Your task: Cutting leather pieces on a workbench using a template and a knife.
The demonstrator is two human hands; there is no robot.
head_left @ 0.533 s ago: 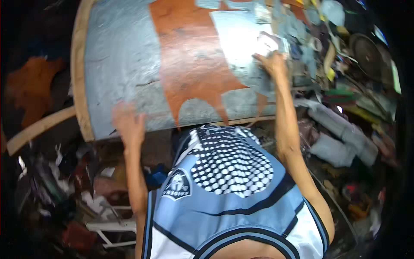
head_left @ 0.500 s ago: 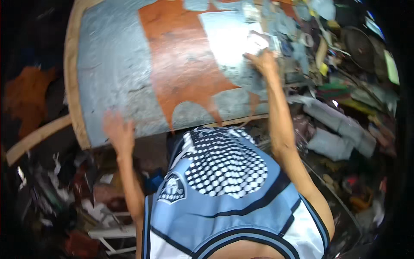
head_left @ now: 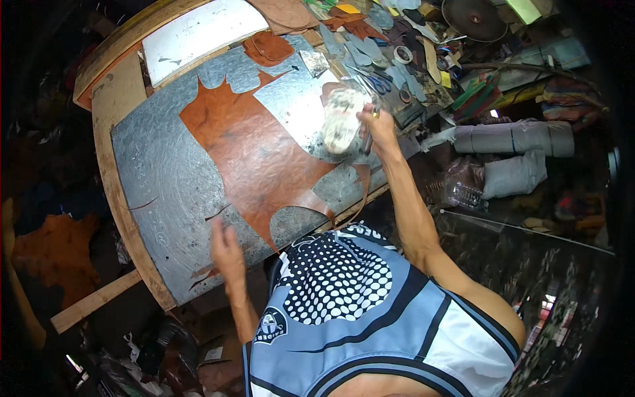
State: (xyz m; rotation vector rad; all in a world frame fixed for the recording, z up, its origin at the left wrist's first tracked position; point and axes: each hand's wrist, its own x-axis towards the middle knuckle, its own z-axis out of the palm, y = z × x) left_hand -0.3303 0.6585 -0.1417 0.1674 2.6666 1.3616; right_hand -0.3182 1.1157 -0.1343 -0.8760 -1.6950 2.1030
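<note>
My right hand (head_left: pixel 378 131) is closed on the edge of a whitish, dark-speckled sole-shaped pattern (head_left: pixel 341 119), slightly blurred, held over a bright pale sheet (head_left: pixel 291 99). A dark slim item (head_left: pixel 366 140) shows beneath those fingers; its kind is unclear. Left of the pattern, a reddish-brown piece of leather (head_left: pixel 248 152) with cut-out curved edges lies flat on the scratched grey metal tabletop (head_left: pixel 155 178). Above the near edge of the table, my left hand (head_left: pixel 228 255) has its fingers stretched out, somewhat smeared, with nothing seen in it. Small dark scraps (head_left: pixel 217 212) lie close to its fingertips.
Scissors (head_left: pixel 378 83), a tape roll (head_left: pixel 402 54) and several leather offcuts (head_left: pixel 268 47) crowd the table's far right. A white board (head_left: pixel 205 41) lies at the far left. Wrapped rolls (head_left: pixel 512 140) sit to the right. A wooden bar (head_left: pixel 99 301) juts out at the lower left.
My right hand has come nearer and left, and the pattern it holds now shows fully. My left hand is lower in the picture. The view has shifted, showing more of the table's far side.
</note>
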